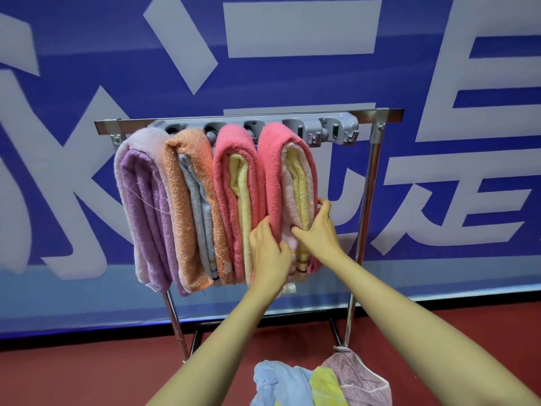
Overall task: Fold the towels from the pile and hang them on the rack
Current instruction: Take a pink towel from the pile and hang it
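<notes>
Pink terry wraps the end towel [273, 171], folded round pale pink and yellow layers; it hangs rightmost of four on the rack [371, 183]. Its lower end is partly hidden behind the left hand [270, 253], whose fingertips sink out of sight between this towel and the next pink towel [225, 186]. The thumb lies across the front, and I cannot tell whether this hand grips or only presses. The right hand [320, 230] grasps the end towel's right edge, fingers curled round it and thumb on the front.

The towels cover much of a grey holder [336, 130] under the top bar [380, 114]. The arms hide part of the rack's base.

From the left, the rack holds a lilac towel [140, 200], an orange towel [181, 200] with grey inside, the pink towel with yellow inside, and then the end towel. All four are packed side by side and touching.

The pile [351, 379] of blue, yellow and mauve cloth lies on the red floor [87, 376], near the right post and cut off by the bottom edge. Right of the end towel, a short stretch of bar and holder is bare up to the post. Behind stands a blue banner [87, 68] whose white characters run off the frame.
</notes>
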Tool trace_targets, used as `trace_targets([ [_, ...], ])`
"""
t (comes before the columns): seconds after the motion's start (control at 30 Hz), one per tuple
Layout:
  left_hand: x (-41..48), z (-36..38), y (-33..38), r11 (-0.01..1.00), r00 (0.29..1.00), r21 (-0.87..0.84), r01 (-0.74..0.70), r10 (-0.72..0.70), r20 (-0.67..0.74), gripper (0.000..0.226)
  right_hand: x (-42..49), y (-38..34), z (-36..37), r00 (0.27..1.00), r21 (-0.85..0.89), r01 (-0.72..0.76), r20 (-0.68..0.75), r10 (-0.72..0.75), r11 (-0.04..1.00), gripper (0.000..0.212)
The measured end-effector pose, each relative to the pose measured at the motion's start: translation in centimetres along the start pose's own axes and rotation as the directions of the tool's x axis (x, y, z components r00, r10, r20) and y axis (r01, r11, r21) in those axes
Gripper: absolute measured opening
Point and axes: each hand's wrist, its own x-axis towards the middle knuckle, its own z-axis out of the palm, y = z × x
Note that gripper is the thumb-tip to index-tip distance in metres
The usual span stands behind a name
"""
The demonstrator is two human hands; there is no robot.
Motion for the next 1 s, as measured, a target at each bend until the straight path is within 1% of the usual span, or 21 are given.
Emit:
trace_targets([
  [0.07, 0.0, 0.2, 0.7, 0.995, 0.991, -0.073, 0.073, -0.063, 0.122, 0.061, -0.1, 0.1, -0.2, 1.000, 0.063, 0.003, 0.016, -0.004, 0.998, 0.071],
  [0.1, -0.2, 0.3, 1.0, 0.990, 0.983, -0.112, 0.090, -0.070, 0.170, 0.062, -0.1, 0.2, -0.5, 0.999, 0.098, 0.006, 0.031, -0.009, 0.995, 0.070],
  [0.17, -0.4, 0.1, 1.5, 0.978, 0.973, -0.171, 0.118, -0.080, 0.215, 0.064, 0.0, 0.5, -0.9, 0.995, 0.192, -0.005, 0.096, -0.014, 0.981, 0.070],
  [0.2, -0.3, 0.2, 1.5, 0.971, 0.969, -0.197, 0.135, -0.088, 0.232, 0.067, 0.1, 0.6, -1.1, 0.990, 0.236, -0.017, 0.138, -0.016, 0.972, 0.075],
  [0.23, -0.3, 0.2, 1.5, 0.960, 0.960, -0.231, 0.155, -0.092, 0.263, 0.070, 0.2, 0.6, -1.2, 0.986, 0.265, -0.031, 0.167, -0.014, 0.964, 0.086],
  [0.3, -0.2, 0.6, 1.0, 0.942, 0.949, -0.276, 0.190, -0.104, 0.299, 0.077, 0.7, 0.3, -0.9, 0.982, 0.260, -0.063, 0.188, 0.013, 0.964, 0.104],
  [0.37, 0.0, 1.3, -0.2, 0.929, 0.946, -0.310, 0.203, -0.103, 0.308, 0.087, 1.4, -0.1, -0.6, 0.987, 0.227, -0.088, 0.149, 0.055, 0.970, 0.107],
  [0.4, 0.1, 1.8, -1.0, 0.896, 0.935, -0.365, 0.253, -0.130, 0.330, 0.089, 1.7, -0.2, -0.4, 0.990, 0.192, -0.096, 0.124, 0.073, 0.977, 0.106],
  [0.43, 0.1, 2.2, -1.7, 0.876, 0.925, -0.372, 0.307, -0.183, 0.332, 0.087, 2.0, -0.3, -0.3, 0.992, 0.154, -0.095, 0.103, 0.080, 0.984, 0.104],
  [0.5, -0.6, 2.7, -2.2, 0.869, 0.923, -0.352, 0.349, -0.254, 0.290, 0.079, 2.2, -0.4, -0.2, 0.995, 0.070, -0.080, 0.060, 0.075, 0.994, 0.098],
  [0.57, -1.5, 3.1, -2.0, 0.889, 0.939, -0.314, 0.332, -0.282, 0.197, 0.075, 2.3, -0.6, -0.3, 0.998, 0.011, -0.060, 0.003, 0.060, 0.998, 0.091],
  [0.63, -1.8, 3.6, -1.9, 0.882, 0.939, -0.323, 0.344, -0.319, 0.129, 0.067, 2.4, -0.7, -0.7, 0.997, -0.027, -0.043, -0.067, 0.041, 0.999, 0.086],
  [0.67, -1.8, 3.6, -1.5, 0.870, 0.940, -0.355, 0.341, -0.323, 0.111, 0.063, 2.4, -0.6, -1.1, 0.995, -0.040, -0.036, -0.096, 0.032, 0.999, 0.083],
  [0.73, -1.3, 4.0, -0.7, 0.838, 0.932, -0.409, 0.362, -0.323, 0.163, 0.061, 2.4, -0.3, -2.1, 0.992, -0.060, -0.018, -0.130, 0.010, 0.998, 0.080],
  [0.8, 0.1, 4.7, 0.5, 0.790, 0.916, -0.470, 0.395, -0.303, 0.261, 0.059, 2.5, 0.0, -3.1, 0.991, -0.092, -0.007, -0.132, -0.005, 0.996, 0.077],
  [0.87, 2.4, 6.2, -0.1, 0.732, 0.887, -0.509, 0.453, -0.315, 0.337, 0.058, 2.7, 0.2, -3.8, 0.990, -0.121, 0.008, -0.139, -0.025, 0.993, 0.077],
  [0.9, 3.6, 6.8, -0.9, 0.730, 0.874, -0.493, 0.474, -0.319, 0.368, 0.055, 2.9, 0.2, -4.1, 0.989, -0.129, 0.018, -0.145, -0.037, 0.992, 0.077],
  [0.93, 4.5, 7.4, -1.9, 0.781, 0.880, -0.435, 0.449, -0.301, 0.368, 0.051, 3.0, 0.3, -4.2, 0.988, -0.132, 0.027, -0.149, -0.047, 0.991, 0.077],
  [0.97, 4.8, 7.4, -2.3, 0.806, 0.875, -0.382, 0.453, -0.318, 0.366, 0.049, 3.0, 0.3, -4.2, 0.987, -0.127, 0.034, -0.150, -0.053, 0.991, 0.077],
  [1.0, 4.9, 7.1, -2.7, 0.814, 0.860, -0.348, 0.466, -0.322, 0.397, 0.049, 3.1, 0.3, -4.1, 0.988, -0.120, 0.031, -0.146, -0.049, 0.992, 0.077],
])
